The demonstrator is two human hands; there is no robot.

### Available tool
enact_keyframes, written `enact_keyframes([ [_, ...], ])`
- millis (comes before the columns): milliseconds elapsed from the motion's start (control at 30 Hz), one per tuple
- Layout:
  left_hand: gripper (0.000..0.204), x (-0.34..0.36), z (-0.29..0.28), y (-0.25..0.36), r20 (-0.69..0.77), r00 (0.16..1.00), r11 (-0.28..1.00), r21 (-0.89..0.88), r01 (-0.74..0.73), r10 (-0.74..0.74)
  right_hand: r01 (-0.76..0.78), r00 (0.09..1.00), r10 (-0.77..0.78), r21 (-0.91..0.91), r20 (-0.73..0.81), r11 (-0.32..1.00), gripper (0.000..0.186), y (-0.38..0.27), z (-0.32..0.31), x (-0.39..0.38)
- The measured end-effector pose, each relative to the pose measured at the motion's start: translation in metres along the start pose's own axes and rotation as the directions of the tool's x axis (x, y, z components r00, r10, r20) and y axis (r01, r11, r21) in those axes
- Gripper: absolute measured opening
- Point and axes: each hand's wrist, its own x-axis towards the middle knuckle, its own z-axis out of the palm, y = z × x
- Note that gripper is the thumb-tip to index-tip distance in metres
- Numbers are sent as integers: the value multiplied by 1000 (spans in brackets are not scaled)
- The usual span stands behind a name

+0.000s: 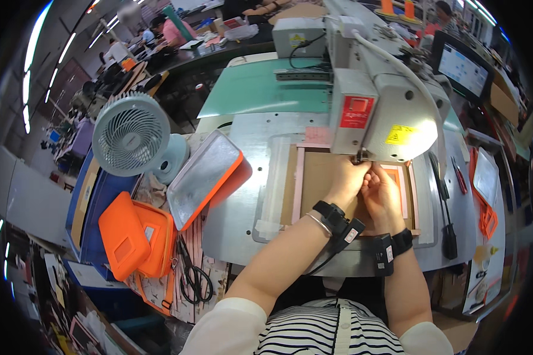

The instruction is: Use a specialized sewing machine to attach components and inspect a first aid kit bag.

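My left hand [347,178] and my right hand [380,192] meet just under the needle area of a large grey sewing machine [391,106]. The fingertips of both are pinched close together beside the needle clamp [359,156]. Whatever they hold is too small or too hidden to name. Beneath them is a brown sewing template [315,183] with pink edging strips, taped onto the metal work plate [237,236]. An orange-edged piece [394,173] lies in the template, right of my right hand. The machine's lamp lights this spot brightly.
At the left stand a pale blue fan [130,136], a silver-and-orange case panel [204,177], orange pouches [137,236] and black scissors [192,275]. To the right lie a black screwdriver [449,236], tweezers [459,176] and more orange pieces [485,216]. A screen [463,66] stands behind them.
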Motion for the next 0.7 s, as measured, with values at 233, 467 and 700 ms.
enact_keyframes([
  [233, 10, -2, 3, 8, 24, 996, 991, -105, 84, -81, 77, 996, -76, 18, -46, 997, 12, 0, 3, 2],
  [467, 14, -2, -2, 6, 20, 1000, 982, -188, 21, -18, 140, 982, -151, -99, -117, 985, 18, 4, 18, -4],
  [700, 10, -3, -2, 6, 83, 990, 969, -211, 126, -111, 142, 973, -162, -129, -164, 981, 21, 6, 20, -4],
])
